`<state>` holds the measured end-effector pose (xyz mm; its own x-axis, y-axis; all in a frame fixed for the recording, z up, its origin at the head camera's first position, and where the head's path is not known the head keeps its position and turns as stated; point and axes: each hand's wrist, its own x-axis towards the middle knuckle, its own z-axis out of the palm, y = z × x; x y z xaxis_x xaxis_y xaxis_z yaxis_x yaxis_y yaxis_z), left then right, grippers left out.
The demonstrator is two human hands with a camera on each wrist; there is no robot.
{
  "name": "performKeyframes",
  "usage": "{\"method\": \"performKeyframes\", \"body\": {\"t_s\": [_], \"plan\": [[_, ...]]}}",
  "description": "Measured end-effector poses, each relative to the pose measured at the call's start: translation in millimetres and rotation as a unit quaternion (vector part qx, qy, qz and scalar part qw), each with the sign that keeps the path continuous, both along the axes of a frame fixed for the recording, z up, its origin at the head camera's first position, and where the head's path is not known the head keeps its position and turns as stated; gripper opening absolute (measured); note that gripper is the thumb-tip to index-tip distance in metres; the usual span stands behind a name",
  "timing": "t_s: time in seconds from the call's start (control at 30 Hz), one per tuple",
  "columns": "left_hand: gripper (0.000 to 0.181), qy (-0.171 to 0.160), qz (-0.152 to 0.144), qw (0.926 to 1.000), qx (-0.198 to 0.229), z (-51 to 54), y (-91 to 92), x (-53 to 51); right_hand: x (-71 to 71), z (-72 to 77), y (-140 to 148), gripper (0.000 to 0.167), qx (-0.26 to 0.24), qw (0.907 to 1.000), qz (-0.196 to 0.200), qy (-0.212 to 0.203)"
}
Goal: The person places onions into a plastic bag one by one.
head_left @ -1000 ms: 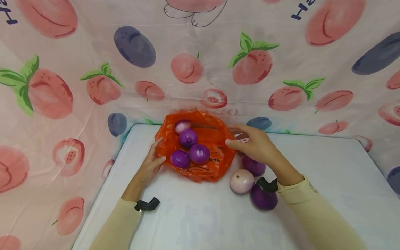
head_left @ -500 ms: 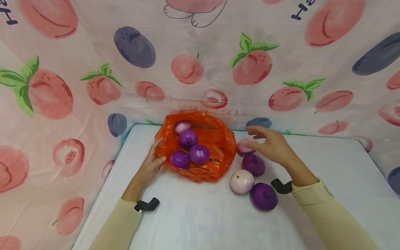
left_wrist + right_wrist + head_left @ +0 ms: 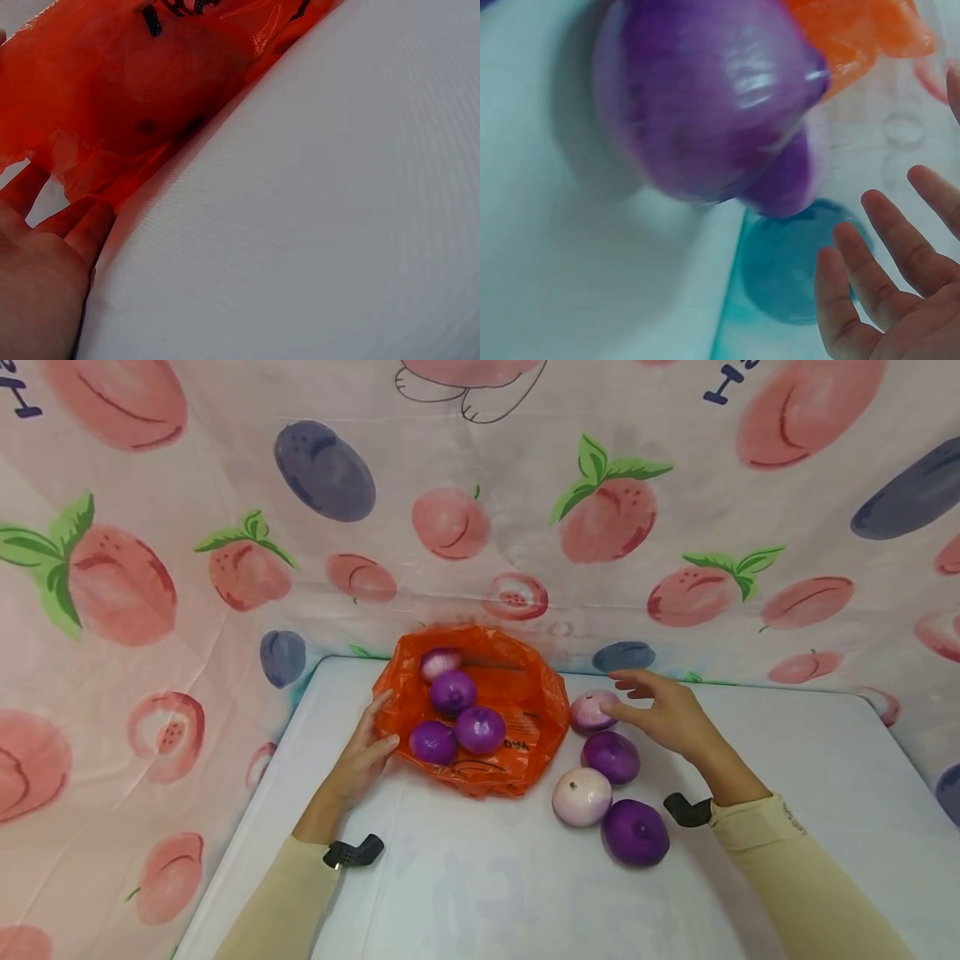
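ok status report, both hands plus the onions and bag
Left grip touching orange plastic bag; right grip empty, near loose onions. Four onions inside, four outside. Bag mouth open, no obstruction visible.

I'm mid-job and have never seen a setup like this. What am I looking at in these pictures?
No machine here: a person is working with bare hands. The wide picture comes from a camera on the head, looking forward and down; the two close-ups come from cameras on the wrists. On the white table sits an open orange bag with four onions visible inside; four more lie beside it. The left hand touches the bag's side. The right hand is at the farthest loose onion, fingers relaxed, not gripping it; whether the thumb touches is hard to tell.
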<state>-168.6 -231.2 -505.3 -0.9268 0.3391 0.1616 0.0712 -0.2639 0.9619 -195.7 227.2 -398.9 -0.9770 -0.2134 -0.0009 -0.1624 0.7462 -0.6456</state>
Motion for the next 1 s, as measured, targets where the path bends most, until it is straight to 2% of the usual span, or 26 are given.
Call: {"method": "performKeyframes", "body": {"t_s": [0.17,0.67,1.0], "plan": [[0.074,0.001,-0.002,1.0,-0.002,-0.4,0.3,0.0,-5.3,-12.0,7.0,0.066,-0.006,0.9998,-0.006,-0.02],[0.074,-0.001,-0.004,1.0,-0.004,2.0,-0.3,-0.1,-16.4,-28.3,12.0,0.07,-0.019,0.9974,-0.01,-0.068],[0.073,-0.003,0.002,1.0,-0.006,0.4,-0.2,-0.7,-23.9,-39.5,11.8,0.075,-0.012,0.9968,0.005,-0.078]]}}
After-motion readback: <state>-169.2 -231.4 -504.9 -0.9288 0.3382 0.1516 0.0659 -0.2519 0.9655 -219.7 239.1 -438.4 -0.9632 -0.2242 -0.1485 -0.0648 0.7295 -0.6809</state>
